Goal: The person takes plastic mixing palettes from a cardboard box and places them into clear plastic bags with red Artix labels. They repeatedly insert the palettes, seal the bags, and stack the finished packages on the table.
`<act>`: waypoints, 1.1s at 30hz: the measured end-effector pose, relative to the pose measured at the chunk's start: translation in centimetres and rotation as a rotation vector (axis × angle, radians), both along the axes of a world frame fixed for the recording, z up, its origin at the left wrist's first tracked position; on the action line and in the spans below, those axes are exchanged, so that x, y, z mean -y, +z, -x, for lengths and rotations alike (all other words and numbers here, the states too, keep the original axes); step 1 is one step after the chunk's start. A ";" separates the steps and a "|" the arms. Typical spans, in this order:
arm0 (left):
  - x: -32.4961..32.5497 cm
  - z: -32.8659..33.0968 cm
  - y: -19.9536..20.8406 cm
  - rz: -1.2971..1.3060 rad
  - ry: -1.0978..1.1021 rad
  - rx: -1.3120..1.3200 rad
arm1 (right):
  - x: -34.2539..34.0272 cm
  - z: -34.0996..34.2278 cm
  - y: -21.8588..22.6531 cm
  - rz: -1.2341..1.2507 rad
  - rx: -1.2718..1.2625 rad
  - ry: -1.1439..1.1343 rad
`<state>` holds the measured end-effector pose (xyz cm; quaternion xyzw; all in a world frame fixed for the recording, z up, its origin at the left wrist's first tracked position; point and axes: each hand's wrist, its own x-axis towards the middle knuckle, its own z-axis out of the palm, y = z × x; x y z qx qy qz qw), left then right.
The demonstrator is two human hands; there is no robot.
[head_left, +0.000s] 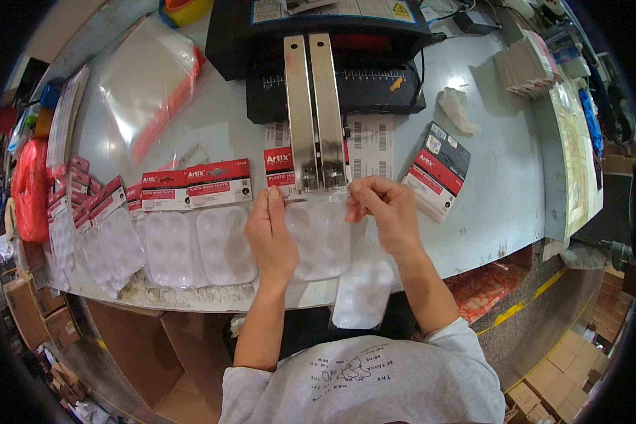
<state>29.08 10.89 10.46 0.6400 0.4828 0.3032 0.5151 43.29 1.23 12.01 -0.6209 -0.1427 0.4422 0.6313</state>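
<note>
A white plastic paint palette in a clear bag (318,244) lies at the table's front edge. Its top, with a red and white header card (279,161), reaches under two metal arms (308,113) of a black stapling machine (318,49). My left hand (272,240) pinches the pack's upper left edge, thumb and fingers together. At the upper right corner, my right hand (389,215) is closed, fingertips pinching the bag's edge beside the metal arms. Another white palette (362,293) rests by my lap, just below the table edge.
Finished palette packs with red header cards (219,185) line the table's left front. Clear bags (148,81) lie behind them. To the right are a stack of header cards (437,173), a crumpled whitish piece (458,109) and more stacked cards (523,67). An open carton (138,346) stands below.
</note>
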 end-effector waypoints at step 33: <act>5.3 3.4 6.4 0.541 -0.326 0.290 | 2.6 -0.3 8.0 0.125 0.972 0.414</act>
